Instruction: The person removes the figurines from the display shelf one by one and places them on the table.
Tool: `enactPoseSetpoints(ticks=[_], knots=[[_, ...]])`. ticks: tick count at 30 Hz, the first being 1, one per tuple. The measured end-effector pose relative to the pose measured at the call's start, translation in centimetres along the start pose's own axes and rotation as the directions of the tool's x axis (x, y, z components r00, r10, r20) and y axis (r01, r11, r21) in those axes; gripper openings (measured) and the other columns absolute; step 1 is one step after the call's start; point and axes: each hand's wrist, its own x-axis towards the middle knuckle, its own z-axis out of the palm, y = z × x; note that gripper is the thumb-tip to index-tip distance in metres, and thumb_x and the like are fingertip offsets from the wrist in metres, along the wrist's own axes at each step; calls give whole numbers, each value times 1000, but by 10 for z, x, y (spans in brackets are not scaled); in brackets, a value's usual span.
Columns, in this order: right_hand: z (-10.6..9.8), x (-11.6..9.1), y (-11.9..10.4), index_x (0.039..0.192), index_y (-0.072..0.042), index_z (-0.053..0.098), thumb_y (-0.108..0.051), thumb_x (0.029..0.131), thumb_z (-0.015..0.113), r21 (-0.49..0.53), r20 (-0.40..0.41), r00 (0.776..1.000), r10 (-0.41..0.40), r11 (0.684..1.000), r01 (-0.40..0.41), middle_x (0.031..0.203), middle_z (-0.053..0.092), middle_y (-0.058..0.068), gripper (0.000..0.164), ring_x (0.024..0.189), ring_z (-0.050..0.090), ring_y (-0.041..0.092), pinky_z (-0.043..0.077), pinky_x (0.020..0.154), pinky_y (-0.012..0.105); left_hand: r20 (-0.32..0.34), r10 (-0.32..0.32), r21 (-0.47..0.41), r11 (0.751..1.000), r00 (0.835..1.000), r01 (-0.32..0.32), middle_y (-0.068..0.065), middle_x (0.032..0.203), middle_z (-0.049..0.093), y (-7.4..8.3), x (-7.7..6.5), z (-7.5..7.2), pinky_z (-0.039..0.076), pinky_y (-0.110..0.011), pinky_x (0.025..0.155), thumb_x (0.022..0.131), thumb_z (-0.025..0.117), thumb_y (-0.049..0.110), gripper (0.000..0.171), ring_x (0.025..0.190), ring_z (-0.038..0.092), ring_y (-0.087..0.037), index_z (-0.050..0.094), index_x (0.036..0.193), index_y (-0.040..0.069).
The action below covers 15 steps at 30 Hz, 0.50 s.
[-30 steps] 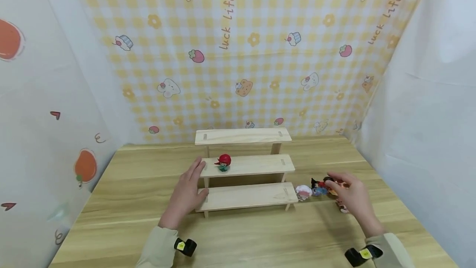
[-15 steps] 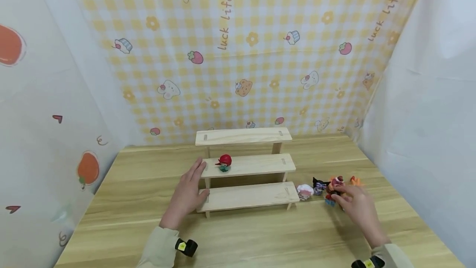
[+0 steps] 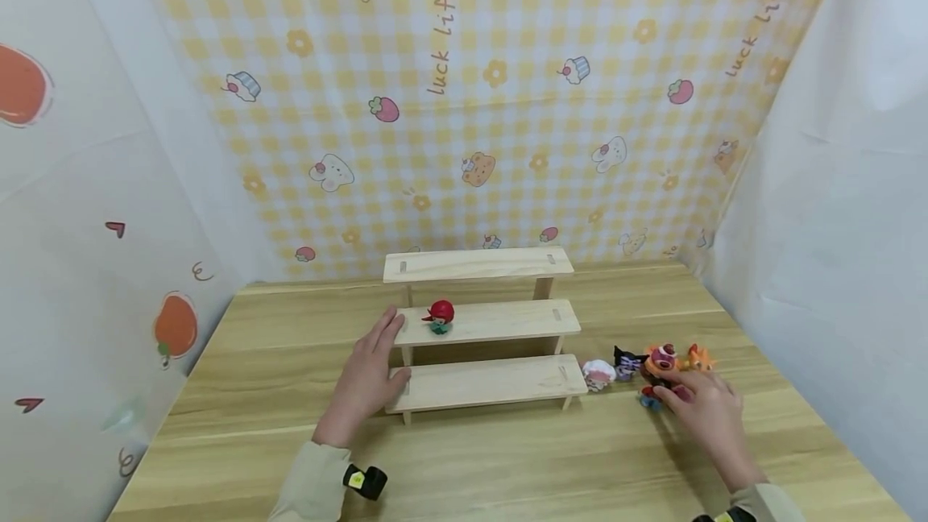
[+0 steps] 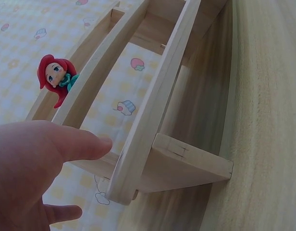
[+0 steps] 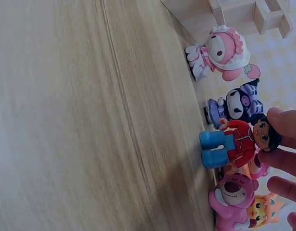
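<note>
My right hand [image 3: 705, 413] pinches a toy figure [image 5: 232, 143] by its black-haired head, between thumb and fingers. The figure has a red jacket and blue legs, and stands upright close to the table. Around it are a pink bear figure [image 5: 232, 197], a black-and-purple hooded figure [image 5: 234, 105], a white-and-pink hooded figure [image 5: 222, 50] and an orange figure [image 3: 699, 358]. My left hand [image 3: 365, 377] rests at the left end of a three-tier wooden shelf [image 3: 487, 385], fingers extended. A red-haired figure [image 4: 55, 76] in green stands on the middle tier.
The wood-grain table [image 3: 507, 466] lies under everything. Behind it hangs a yellow checked cloth [image 3: 507, 127], with white cloth sides [image 3: 834, 208] at right and left. The top tier [image 3: 477, 264] of the shelf rises at the back.
My right hand has moved right and toward me with the red-jacketed figure, uncovering the black-and-purple, orange and other figures behind it. My left hand has stayed at the shelf.
</note>
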Motion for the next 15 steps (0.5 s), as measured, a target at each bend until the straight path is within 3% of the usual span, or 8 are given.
enactPoseSetpoints(ticks=[8,11,15], knots=[[-3,4,-3,96,-5,73,-14,73,80,6,-4,999,-41,999,41,89,71,16,25,92,59,40,32,86,61,-4,-10,-11,1000,1000,10,-11,158,23,2,-1,-2,40,-58,102,81,74,17,79,131,39,-45,32,148,5],[-3,6,-5,94,-3,73,-12,72,80,5,-40,996,-74,997,75,84,71,15,24,83,61,37,38,81,56,-1,-13,-9,1000,1000,13,-11,158,23,2,-1,-2,40,-58,101,81,73,18,79,131,39,-45,32,148,6],[-4,13,-13,93,-2,74,-7,73,79,51,-83,990,-114,992,118,82,71,15,22,75,62,35,42,84,57,16,-22,-3,1000,1000,23,-11,158,22,2,0,-2,40,-58,102,82,73,19,79,132,39,-44,32,148,7]])
